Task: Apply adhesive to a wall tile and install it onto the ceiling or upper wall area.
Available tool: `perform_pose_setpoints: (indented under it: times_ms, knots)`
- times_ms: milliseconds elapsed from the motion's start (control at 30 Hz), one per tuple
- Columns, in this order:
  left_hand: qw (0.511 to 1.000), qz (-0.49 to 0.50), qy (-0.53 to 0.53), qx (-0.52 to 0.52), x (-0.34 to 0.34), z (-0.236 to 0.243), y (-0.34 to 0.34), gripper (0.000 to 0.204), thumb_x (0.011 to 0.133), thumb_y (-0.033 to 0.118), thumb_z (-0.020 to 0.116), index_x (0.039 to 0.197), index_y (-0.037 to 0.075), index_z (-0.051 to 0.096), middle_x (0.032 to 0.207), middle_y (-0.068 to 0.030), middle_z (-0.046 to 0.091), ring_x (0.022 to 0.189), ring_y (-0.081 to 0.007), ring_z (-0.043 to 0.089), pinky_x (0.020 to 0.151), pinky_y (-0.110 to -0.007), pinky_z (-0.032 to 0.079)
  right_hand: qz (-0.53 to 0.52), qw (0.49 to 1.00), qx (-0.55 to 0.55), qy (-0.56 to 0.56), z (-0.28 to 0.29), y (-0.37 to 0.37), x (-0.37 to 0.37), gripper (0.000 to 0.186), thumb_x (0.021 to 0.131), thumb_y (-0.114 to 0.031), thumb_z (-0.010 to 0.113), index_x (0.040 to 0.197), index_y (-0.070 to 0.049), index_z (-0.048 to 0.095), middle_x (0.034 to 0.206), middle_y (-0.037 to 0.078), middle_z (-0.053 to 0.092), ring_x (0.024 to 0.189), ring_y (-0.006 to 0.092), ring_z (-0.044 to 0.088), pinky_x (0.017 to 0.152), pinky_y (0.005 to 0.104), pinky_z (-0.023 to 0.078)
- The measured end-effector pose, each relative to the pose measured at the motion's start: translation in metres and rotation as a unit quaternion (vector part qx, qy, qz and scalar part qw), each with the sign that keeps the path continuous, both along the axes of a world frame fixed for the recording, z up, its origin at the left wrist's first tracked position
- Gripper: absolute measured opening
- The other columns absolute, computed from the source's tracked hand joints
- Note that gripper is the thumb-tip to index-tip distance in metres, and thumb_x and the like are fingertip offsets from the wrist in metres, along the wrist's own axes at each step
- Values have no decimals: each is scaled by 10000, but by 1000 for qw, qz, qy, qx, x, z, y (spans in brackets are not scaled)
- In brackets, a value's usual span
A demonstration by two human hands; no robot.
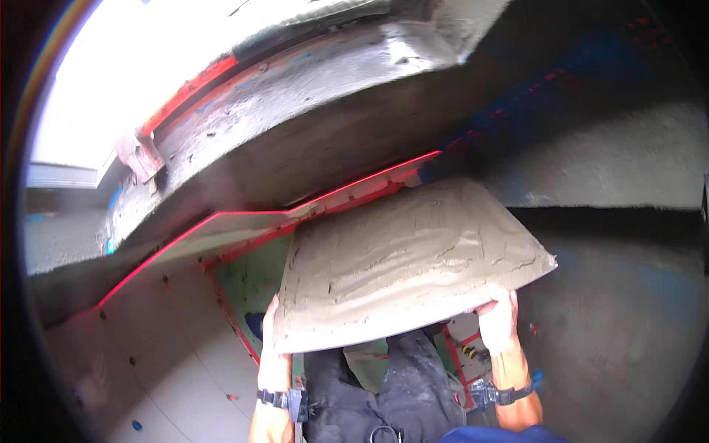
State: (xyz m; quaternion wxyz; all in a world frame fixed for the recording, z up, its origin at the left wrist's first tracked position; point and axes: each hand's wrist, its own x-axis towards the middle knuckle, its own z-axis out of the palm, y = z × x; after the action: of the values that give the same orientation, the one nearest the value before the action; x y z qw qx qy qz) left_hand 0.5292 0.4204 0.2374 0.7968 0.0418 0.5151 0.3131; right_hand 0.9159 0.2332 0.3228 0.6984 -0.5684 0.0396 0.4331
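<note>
Slab w/ gray mortar-like coat (406,258) held up in front, partly over dk trousers (417,376). L hand (270,328) gripping its L edge, R hand (499,321) gripping nr edge twd R corner; fingers underneath hidden, can't tell spread. Strapped boxy devices (297,404) on both wrists.

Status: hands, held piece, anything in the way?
Left hand gripping grey-coated slab at left; right hand gripping near edge. Coated face toward camera. Red light line beyond; no obstruction seen.
</note>
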Motion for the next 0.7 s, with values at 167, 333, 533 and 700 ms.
perform_pose_setpoints:
  times_ms: [167, 333, 533, 700]
  knots:
    - [1000, -25, -7, 18, 30, 9, 20, 393, 976, 300, 497, 1255, 31, 564, 1239, -163, 616, 1110, -279, 610, 980, -418, 486, 102, 977, 61, -177, -25, -18, 15, 203, 868, -108, 541, 1044, -14, 576, 836, 102, 658, 729, 247, 651, 664, 371, 535]
    - [957, -261, 104, 70, 54, -13, 67, 458, 969, 344, 486, 1307, 39, 539, 1317, -158, 567, 1209, -269, 540, 1047, -411, 419, -170, 978, 0, 122, -52, -51, -26, 159, 853, -49, 589, 973, 46, 632, 869, 136, 674, 756, 238, 665, 646, 384, 548]
    - [862, -496, 61, -89, 199, -4, 136, 465, 975, 351, 466, 1320, 46, 532, 1318, -145, 569, 1204, -269, 544, 1043, -411, 423, -339, 915, -154, 156, 0, -27, -68, 396, 895, -185, 625, 1211, -16, 457, 1046, 138, 576, 774, 244, 644, 625, 366, 569]
    - [848, -506, 5, -156, 234, -55, 212, 472, 980, 357, 448, 1332, 52, 526, 1318, -135, 570, 1199, -268, 547, 1040, -411, 426, -553, 815, -167, 57, -6, 26, -125, 322, 851, -76, 573, 1161, -28, 502, 971, 108, 571, 741, 250, 635, 551, 411, 572]
